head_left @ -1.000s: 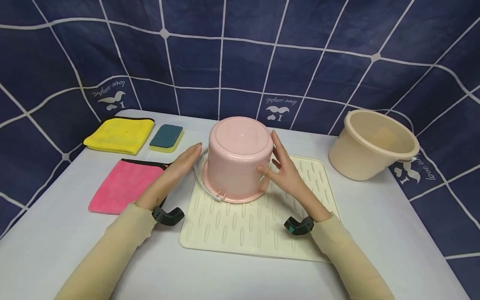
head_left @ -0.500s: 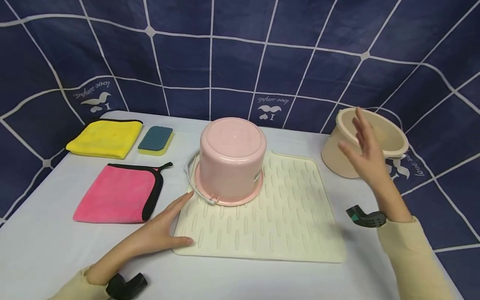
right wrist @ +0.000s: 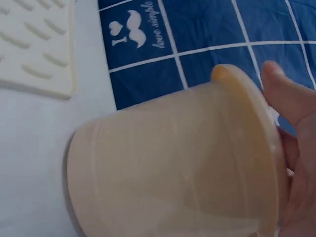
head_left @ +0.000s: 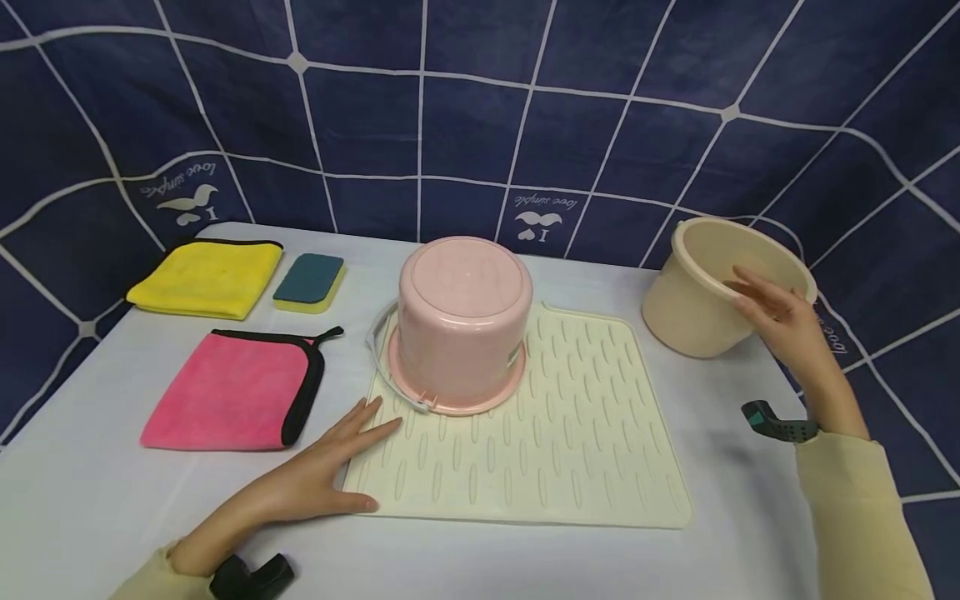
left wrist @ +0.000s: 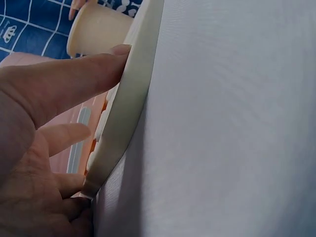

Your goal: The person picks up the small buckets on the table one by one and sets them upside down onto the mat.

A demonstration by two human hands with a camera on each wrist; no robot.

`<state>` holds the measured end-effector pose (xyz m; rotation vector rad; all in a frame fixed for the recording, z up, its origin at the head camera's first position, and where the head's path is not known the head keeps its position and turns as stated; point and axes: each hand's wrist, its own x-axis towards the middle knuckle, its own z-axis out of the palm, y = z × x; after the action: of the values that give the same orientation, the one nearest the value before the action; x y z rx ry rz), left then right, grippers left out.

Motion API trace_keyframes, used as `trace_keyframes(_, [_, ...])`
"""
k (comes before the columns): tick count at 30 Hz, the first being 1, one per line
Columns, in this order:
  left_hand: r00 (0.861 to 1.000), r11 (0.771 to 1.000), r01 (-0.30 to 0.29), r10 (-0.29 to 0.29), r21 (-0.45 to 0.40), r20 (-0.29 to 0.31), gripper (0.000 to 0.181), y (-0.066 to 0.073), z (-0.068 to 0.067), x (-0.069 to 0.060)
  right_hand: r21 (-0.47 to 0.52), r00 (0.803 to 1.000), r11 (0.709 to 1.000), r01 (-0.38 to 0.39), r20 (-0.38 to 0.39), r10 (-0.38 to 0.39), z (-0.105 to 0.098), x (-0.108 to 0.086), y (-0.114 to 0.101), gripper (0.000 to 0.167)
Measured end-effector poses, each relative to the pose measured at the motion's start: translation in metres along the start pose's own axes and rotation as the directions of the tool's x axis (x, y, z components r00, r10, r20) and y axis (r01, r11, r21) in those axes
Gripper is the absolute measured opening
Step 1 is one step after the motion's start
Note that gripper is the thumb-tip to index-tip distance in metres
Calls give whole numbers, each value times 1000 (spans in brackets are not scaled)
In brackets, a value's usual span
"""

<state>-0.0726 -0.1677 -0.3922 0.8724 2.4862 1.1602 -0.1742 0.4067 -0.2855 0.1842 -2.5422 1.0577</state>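
The left hand (head_left: 322,471) rests with spread fingers over the left edge of a cream ridged mat (head_left: 570,467); in the left wrist view its thumb touches the mat's rim (left wrist: 129,94). An upside-down pink bucket (head_left: 465,333) stands on the mat, beyond that hand, its pale handle hanging at the left. At the right, the right hand (head_left: 798,333) is at the near right rim of an upright beige bucket (head_left: 686,304), fingers over the opening and thumb apart. The right wrist view has this hand (right wrist: 298,148) beside the rim of the beige bucket (right wrist: 173,163); firm contact is unclear.
A folded yellow cloth (head_left: 210,279) and a blue-and-yellow sponge (head_left: 309,282) lie at the back left. Nearer is a folded pink cloth (head_left: 232,392) with black edging. Dark blue checked fabric (head_left: 480,108) rises behind the white table (head_left: 465,567).
Both hands have left the pink bucket. The left hand came nearer and settled on the mat's edge; the right hand moved right, then down to the beige bucket's rim. The view shifted slightly.
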Motion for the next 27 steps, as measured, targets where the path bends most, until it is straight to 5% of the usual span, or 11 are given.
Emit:
trace_keyframes(6, [1000, 1000, 6, -6, -3, 10, 78, 0, 0, -1, 0, 988, 990, 140, -61, -139, 12, 2, 6, 31])
trace_keyframes(12, [999, 999, 36, -36, -16, 12, 78, -1, 1, -1, 23, 967, 977, 212, -152, -206, 19, 1, -12, 28])
trace_keyframes(16, [1000, 1000, 28, -27, -5, 15, 77, 0, 1, -1, 73, 956, 982, 173, -251, -150, 19, 1, -24, 26])
trace_keyframes(19, [1000, 1000, 19, -19, 1, 20, 76, 0, 0, 0, 162, 934, 982, 99, -356, -35, 13, 5, -21, 25])
trace_keyframes(22, [1000, 1000, 16, -15, -5, 25, 76, 0, 0, 0, 368, 899, 929, 43, -419, 125, 4, 9, -13, 26])
trace_keyframes(27, [999, 1000, 26, -25, -9, 36, 75, 0, -1, 0, 660, 859, 746, 90, -431, 278, -5, 5, -12, 24])
